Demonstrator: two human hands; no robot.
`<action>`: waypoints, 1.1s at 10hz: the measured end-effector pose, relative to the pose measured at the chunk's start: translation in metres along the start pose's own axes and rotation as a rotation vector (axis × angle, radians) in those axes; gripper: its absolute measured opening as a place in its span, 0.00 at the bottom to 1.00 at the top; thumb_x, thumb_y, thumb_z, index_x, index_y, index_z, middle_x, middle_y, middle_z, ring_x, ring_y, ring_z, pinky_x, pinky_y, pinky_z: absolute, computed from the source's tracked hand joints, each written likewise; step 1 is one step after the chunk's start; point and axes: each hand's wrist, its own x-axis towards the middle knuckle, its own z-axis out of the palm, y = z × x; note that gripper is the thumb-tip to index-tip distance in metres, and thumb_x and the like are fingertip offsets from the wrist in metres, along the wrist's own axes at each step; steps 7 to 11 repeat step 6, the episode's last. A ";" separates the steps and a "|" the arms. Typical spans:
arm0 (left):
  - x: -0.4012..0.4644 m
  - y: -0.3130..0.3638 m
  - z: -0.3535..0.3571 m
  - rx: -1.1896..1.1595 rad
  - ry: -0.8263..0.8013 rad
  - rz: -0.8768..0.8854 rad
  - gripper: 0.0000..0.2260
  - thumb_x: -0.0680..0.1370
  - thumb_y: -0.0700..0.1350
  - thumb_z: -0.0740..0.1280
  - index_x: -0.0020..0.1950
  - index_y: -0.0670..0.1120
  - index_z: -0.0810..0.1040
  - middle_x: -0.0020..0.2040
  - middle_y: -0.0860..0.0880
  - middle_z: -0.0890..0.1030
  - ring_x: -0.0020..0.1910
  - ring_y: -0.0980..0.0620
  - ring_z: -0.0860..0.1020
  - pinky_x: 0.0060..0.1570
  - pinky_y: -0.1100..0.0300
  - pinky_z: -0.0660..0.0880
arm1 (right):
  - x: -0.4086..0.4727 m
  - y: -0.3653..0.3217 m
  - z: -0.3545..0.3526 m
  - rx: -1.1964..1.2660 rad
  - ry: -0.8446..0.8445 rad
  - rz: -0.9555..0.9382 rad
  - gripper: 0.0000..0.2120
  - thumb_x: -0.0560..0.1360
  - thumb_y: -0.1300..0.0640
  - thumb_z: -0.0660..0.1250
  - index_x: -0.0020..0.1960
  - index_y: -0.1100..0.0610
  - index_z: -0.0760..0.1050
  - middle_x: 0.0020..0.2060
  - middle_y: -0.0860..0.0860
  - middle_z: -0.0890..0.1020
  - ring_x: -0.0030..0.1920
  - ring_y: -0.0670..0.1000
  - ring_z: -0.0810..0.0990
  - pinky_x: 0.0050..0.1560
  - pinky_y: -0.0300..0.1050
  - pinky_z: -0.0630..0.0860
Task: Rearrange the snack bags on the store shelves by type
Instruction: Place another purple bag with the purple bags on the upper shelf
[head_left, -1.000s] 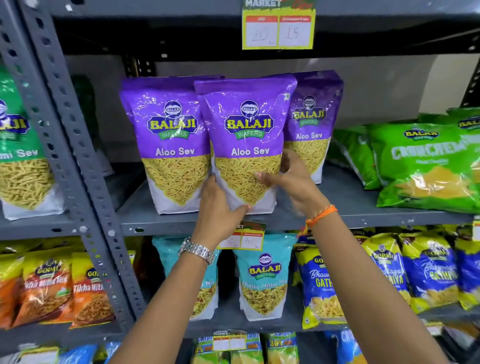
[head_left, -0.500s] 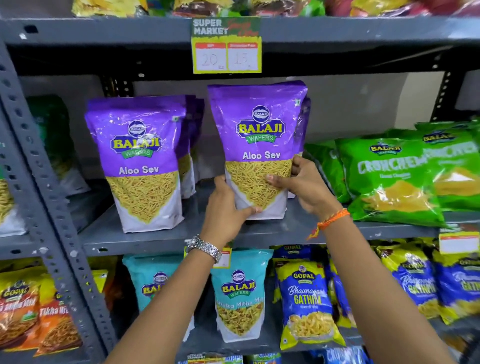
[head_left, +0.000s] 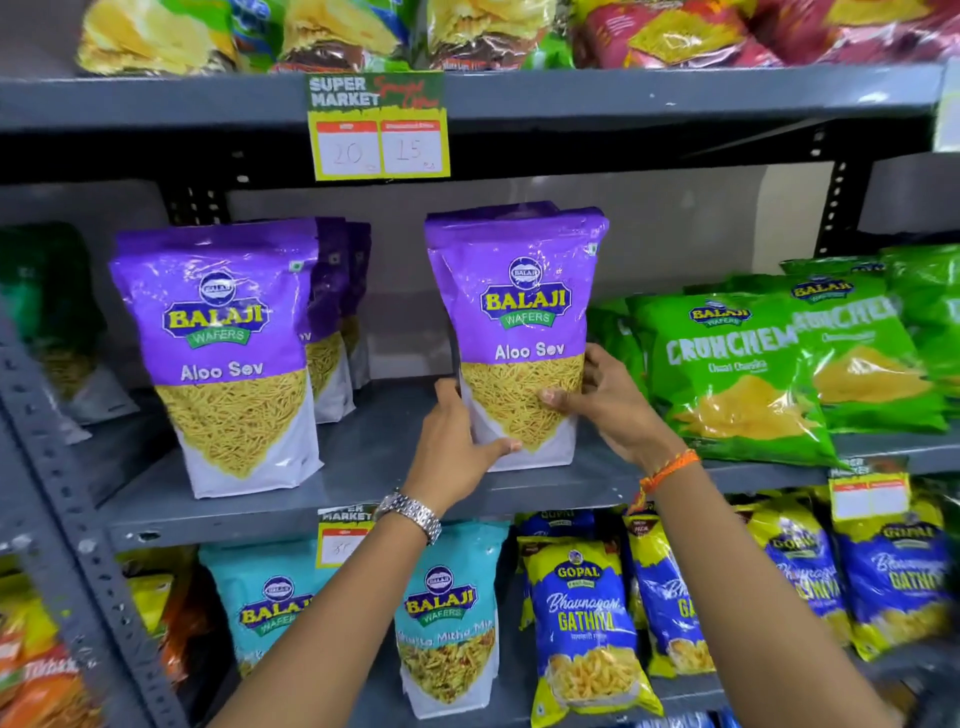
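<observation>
A purple Aloo Sev bag (head_left: 522, 312) stands upright on the grey middle shelf (head_left: 395, 488), with another purple bag close behind it. My left hand (head_left: 457, 441) grips its lower left corner and my right hand (head_left: 602, 400) holds its lower right side. Further left stands a second row of purple Aloo Sev bags (head_left: 223, 353), front one upright, others behind it. A gap of bare shelf separates the two rows.
Green Crunchem bags (head_left: 737, 364) lean right beside the held bag. Teal Balaji bags (head_left: 447, 623) and blue Gopal Gathiya bags (head_left: 587, 623) fill the shelf below. A price tag (head_left: 379, 130) hangs from the upper shelf. A grey upright post (head_left: 67, 519) stands at left.
Both hands have carried the purple bag to the right, away from the left row, and set it in front of the right-hand purple bag. The camera tilted upward.
</observation>
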 end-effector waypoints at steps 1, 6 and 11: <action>0.002 -0.002 0.001 0.004 -0.007 0.002 0.32 0.69 0.49 0.82 0.60 0.45 0.63 0.56 0.48 0.79 0.58 0.43 0.80 0.38 0.66 0.71 | -0.001 0.002 0.003 0.034 -0.004 0.020 0.27 0.61 0.63 0.81 0.58 0.52 0.77 0.48 0.46 0.88 0.52 0.46 0.86 0.50 0.39 0.82; -0.023 -0.003 -0.049 0.270 0.411 0.212 0.35 0.72 0.52 0.76 0.74 0.42 0.67 0.71 0.44 0.76 0.71 0.41 0.75 0.69 0.49 0.71 | -0.069 -0.100 -0.012 0.014 0.372 -0.447 0.30 0.65 0.51 0.82 0.65 0.48 0.76 0.59 0.52 0.84 0.55 0.50 0.83 0.55 0.40 0.80; -0.023 -0.003 -0.049 0.270 0.411 0.212 0.35 0.72 0.52 0.76 0.74 0.42 0.67 0.71 0.44 0.76 0.71 0.41 0.75 0.69 0.49 0.71 | -0.069 -0.100 -0.012 0.014 0.372 -0.447 0.30 0.65 0.51 0.82 0.65 0.48 0.76 0.59 0.52 0.84 0.55 0.50 0.83 0.55 0.40 0.80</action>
